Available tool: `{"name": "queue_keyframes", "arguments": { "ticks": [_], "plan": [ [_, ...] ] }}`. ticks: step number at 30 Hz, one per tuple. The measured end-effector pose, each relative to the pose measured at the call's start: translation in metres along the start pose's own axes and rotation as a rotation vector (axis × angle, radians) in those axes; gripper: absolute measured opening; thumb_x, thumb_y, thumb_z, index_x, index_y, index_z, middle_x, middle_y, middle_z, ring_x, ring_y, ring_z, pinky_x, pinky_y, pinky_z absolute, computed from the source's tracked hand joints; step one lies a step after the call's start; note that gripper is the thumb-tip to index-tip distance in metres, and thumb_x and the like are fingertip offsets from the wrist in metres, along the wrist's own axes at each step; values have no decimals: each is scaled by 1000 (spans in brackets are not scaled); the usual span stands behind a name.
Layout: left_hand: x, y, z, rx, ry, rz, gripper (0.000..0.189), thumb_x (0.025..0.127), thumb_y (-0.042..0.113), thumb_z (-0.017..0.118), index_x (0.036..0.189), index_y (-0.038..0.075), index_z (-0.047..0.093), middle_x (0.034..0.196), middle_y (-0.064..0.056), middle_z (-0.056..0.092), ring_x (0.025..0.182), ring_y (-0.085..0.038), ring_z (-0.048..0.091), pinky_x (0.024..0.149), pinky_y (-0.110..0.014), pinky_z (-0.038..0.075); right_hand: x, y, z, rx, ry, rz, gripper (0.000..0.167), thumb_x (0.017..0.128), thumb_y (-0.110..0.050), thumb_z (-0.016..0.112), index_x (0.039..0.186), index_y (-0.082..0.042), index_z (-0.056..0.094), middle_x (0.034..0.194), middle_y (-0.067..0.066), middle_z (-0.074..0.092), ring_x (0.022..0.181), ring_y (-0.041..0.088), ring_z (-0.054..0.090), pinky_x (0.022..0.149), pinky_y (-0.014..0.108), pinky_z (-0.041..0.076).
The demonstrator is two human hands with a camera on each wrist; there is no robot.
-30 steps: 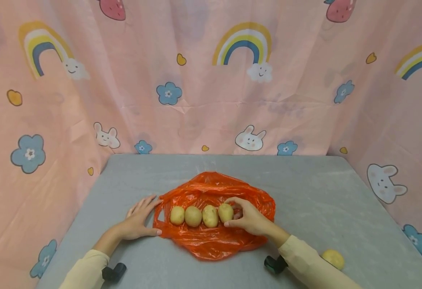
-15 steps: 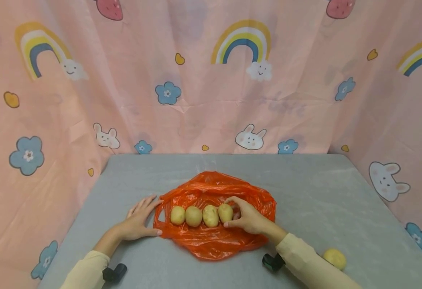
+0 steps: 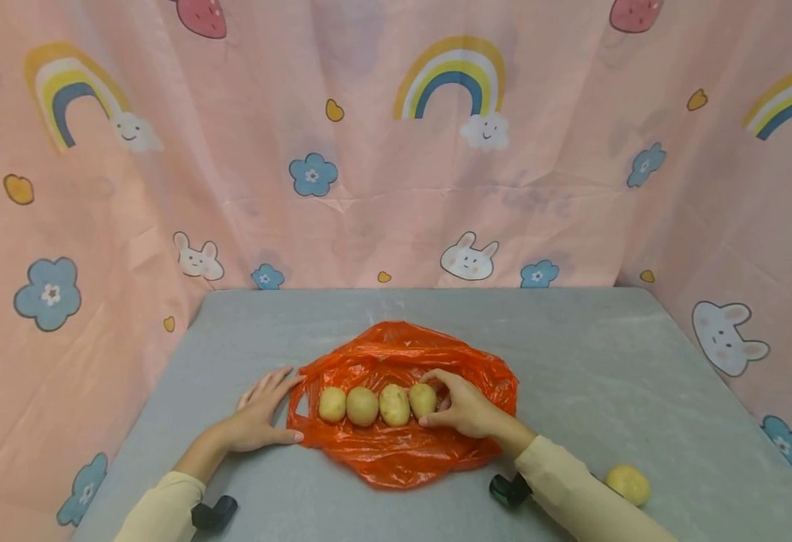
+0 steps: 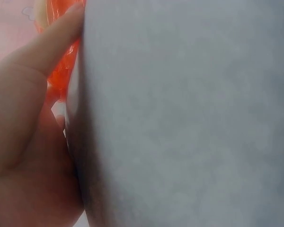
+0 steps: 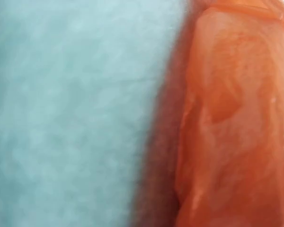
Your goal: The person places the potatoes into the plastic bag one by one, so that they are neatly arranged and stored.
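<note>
An orange plastic bag (image 3: pixel 396 467) lies spread on the table, with a row of several potatoes (image 3: pixel 363 407) across its middle. My right hand (image 3: pixel 467 406) holds the rightmost potato (image 3: pixel 423 400) between thumb and fingers, beside its neighbour in the row. At the bag's left end, my left hand (image 3: pixel 260 414) rests with fingers spread, thumb and fingertips right at the bag's edge near a handle hole. The left wrist view catches the left thumb (image 4: pixel 52 42) against the orange plastic (image 4: pixel 61 71). Only crumpled bag (image 5: pixel 236 118) and table fill the right wrist view; the right hand is hidden there.
Another potato (image 3: pixel 628 485) sits on the grey table (image 3: pixel 572 354) at the right, just beyond the right sleeve (image 3: pixel 572 489). A pink patterned curtain (image 3: pixel 369 226) stands behind the table and along both sides. Dark wrist devices (image 3: pixel 214 513) hang at both cuffs.
</note>
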State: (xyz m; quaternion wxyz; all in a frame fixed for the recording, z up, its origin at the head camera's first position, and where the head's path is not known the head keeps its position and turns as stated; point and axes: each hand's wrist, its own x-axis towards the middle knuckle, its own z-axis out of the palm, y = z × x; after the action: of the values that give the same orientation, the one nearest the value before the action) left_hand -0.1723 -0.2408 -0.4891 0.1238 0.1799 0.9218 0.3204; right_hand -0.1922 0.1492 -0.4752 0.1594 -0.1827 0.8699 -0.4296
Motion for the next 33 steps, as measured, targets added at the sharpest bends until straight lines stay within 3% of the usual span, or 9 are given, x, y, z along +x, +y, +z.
{"name": "queue_keyframes", "arguments": {
  "ticks": [18,33],
  "plan": [
    [0,-3,2,7,14,24,98,80,52,80,157,13,33,167,-23,15,149,-56,9,110,-77,6,3,4,-2,16,-52,-67,55,85,-16,82,130,-1,52,108,12,56,72,12,49,63,21,43],
    [0,-1,0,41,-6,-18,99,81,49,81,159,15,31,169,-18,12,153,-52,7,113,-76,5,4,5,-2,12,-49,-84,55,85,-16,83,128,-1,53,107,12,57,71,11,49,63,20,44]
  ]
}}
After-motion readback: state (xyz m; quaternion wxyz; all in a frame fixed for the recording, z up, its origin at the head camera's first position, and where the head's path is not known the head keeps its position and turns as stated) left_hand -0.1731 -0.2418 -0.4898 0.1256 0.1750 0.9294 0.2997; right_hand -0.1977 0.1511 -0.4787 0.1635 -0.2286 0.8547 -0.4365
